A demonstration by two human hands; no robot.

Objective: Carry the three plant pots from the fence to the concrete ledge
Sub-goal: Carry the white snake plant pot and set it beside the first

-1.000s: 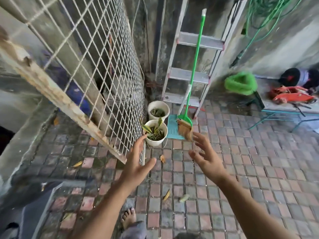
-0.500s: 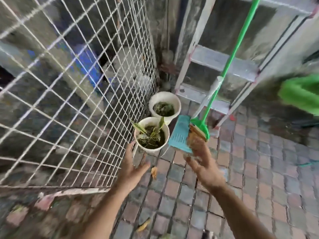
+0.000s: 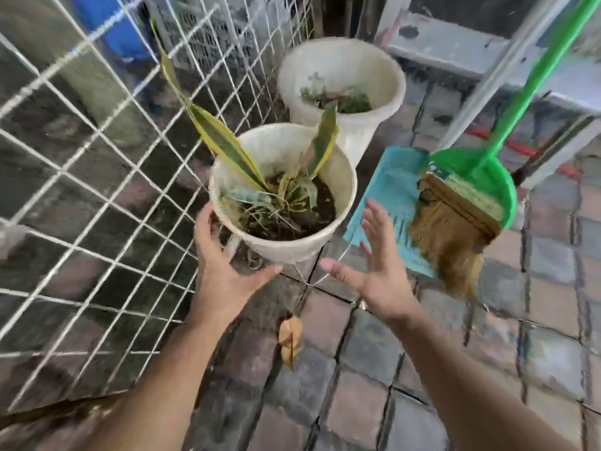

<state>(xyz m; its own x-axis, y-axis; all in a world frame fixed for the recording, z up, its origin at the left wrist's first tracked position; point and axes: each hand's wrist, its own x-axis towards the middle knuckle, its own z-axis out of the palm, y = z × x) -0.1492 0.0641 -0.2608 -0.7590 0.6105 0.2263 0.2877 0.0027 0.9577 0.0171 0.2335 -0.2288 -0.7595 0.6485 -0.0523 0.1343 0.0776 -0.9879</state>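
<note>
Soil is filling the nearer round white plastic pot (image 3: 294,247) almost to its flared rim, and long yellow-edged green leaves are rising out of it — one leaning far toward the white wire-mesh fence (image 3: 97,196) just beside it. We are seeing this pot standing on the grey and reddish paving bricks (image 3: 357,369), with a second white plastic pot (image 3: 383,76) of low greenery just behind it. Our left hand (image 3: 221,268) is spreading wide, fingers curving against the pot's left wall under the rim, thumb pointing across beneath it. Our right hand (image 3: 374,265) is hovering open on the other side — fingers splayed, holding nothing, apart from the pot. Behind it a teal dustpan (image 3: 393,183) and a green-handled broom with brown bristles (image 3: 455,216) are leaning by a grey metal ladder (image 3: 455,53).
</note>
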